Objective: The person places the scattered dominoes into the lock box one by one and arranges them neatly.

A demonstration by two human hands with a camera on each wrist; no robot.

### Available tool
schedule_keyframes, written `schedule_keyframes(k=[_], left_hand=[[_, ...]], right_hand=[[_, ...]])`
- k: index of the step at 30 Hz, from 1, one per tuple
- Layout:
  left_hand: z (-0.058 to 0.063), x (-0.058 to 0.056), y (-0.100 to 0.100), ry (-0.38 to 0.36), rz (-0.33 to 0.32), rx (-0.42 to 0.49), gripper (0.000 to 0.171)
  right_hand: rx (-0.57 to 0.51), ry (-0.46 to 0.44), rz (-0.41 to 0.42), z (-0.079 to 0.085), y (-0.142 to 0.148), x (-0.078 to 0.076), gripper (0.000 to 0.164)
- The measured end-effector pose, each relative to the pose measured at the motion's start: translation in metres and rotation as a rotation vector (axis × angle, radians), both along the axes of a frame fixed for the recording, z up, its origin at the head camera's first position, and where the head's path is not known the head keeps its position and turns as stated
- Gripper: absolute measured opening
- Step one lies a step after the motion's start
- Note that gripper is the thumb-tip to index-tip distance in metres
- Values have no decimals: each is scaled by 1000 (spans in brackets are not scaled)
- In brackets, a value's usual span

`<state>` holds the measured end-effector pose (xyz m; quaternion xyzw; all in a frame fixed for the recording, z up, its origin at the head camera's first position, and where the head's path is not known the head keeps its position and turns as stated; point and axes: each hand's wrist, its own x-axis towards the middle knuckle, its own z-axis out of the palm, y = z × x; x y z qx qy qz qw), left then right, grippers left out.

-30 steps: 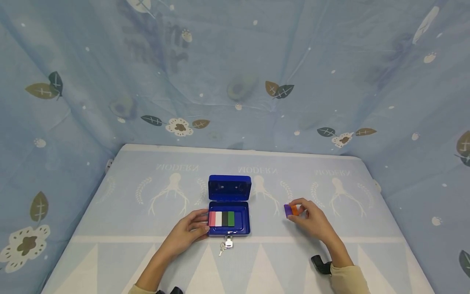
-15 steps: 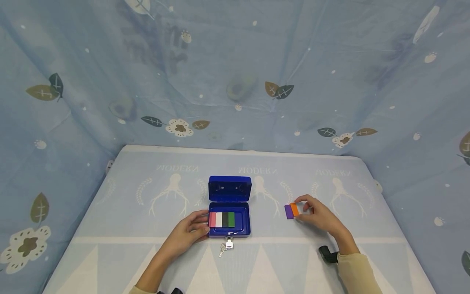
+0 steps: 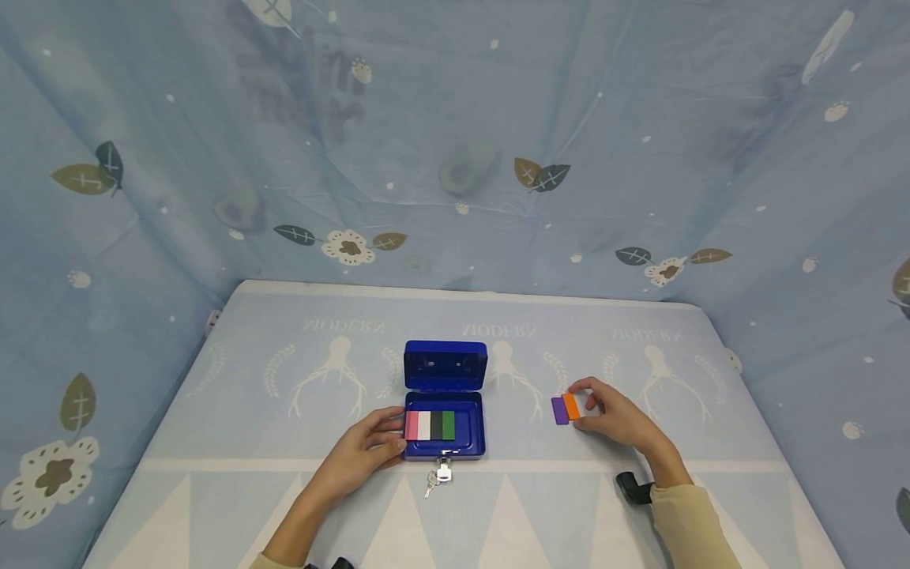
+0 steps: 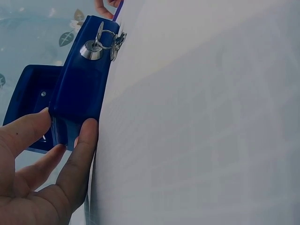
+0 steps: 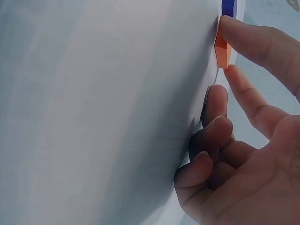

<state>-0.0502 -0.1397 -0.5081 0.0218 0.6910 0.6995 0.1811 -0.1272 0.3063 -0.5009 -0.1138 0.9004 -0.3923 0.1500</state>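
A blue metal cash box [image 3: 478, 427] stands with its lid [image 3: 445, 354] raised. Side by side in its left part lie a pink block [image 3: 411, 425], a white block [image 3: 424, 425], a black block [image 3: 437, 425] and a green block [image 3: 448, 425]. My left hand [image 3: 361, 452] rests its fingertips against the box's left end, fingers fairly straight. To the right of the box, my right hand [image 3: 617, 412] pinches an orange block [image 3: 571, 406] by its two ends. A purple block [image 3: 560, 410] lies beside it, on its left. The right hand's other fingers [image 5: 213, 136] are curled.
Keys [image 3: 430, 483] hang from the lock [image 3: 444, 472] at the box's front. The table [image 3: 455, 521] wears a pale patterned cover. Behind it hangs a blue curtain [image 3: 455, 118]. Black devices sit at both wrists, one by the right sleeve [image 3: 634, 488].
My right hand has drawn back slightly to the right, uncovering more of the orange block. The left hand and the box have stayed in place.
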Motion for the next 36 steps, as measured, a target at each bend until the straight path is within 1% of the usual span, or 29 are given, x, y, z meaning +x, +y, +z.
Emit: schedule_keyframes(k=[8,18,24,28,36], left_hand=[[1,1,1,1,4,-8,61],[1,1,1,0,11,-12,60],[1,0,1,-3,14,-15,60],[1,0,0,-6,18,-18,60],[1,0,0,-6,16,-15,60]], right_hand=[[20,15,7,0,0,0,45],[19,-4,-16,2,1,2,44],[-14,-6,-27,4,3,2,48],[-45,1,-18,7,0,3,48],[-45,14,-15,10,-9,9,47]])
